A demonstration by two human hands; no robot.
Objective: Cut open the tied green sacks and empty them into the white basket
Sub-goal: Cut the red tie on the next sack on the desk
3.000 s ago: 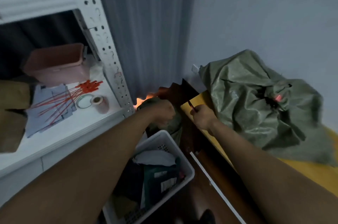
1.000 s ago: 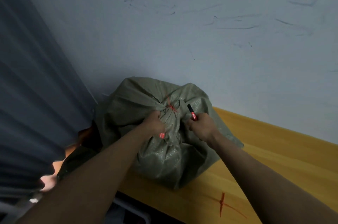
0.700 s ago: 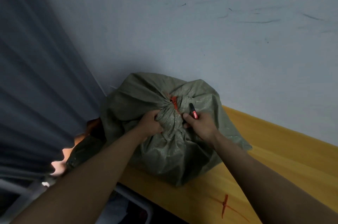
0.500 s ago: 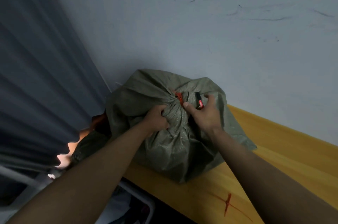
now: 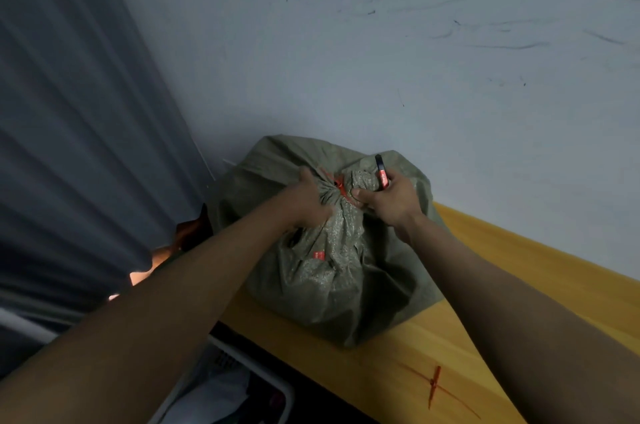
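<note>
A tied green sack (image 5: 332, 271) sits on the yellow table (image 5: 398, 368) against the wall. A red tie (image 5: 340, 188) cinches its gathered neck. My left hand (image 5: 306, 196) grips the bunched fabric just left of the tie. My right hand (image 5: 389, 196) holds a thin black and red cutter (image 5: 382, 171), its tip pointing up, and touches the neck on the right of the tie. The white basket (image 5: 249, 368) shows only a corner below the table's edge at the bottom.
A grey curtain (image 5: 79, 132) hangs on the left, the pale wall (image 5: 415, 60) rises behind the sack. Loose red ties (image 5: 434, 383) lie on the yellow table near its front. Dark items fill the basket.
Three seconds ago my hands were at a sack over the basket by the shelf. Since then they moved to this sack on the table, and both closed in on its tied neck.
</note>
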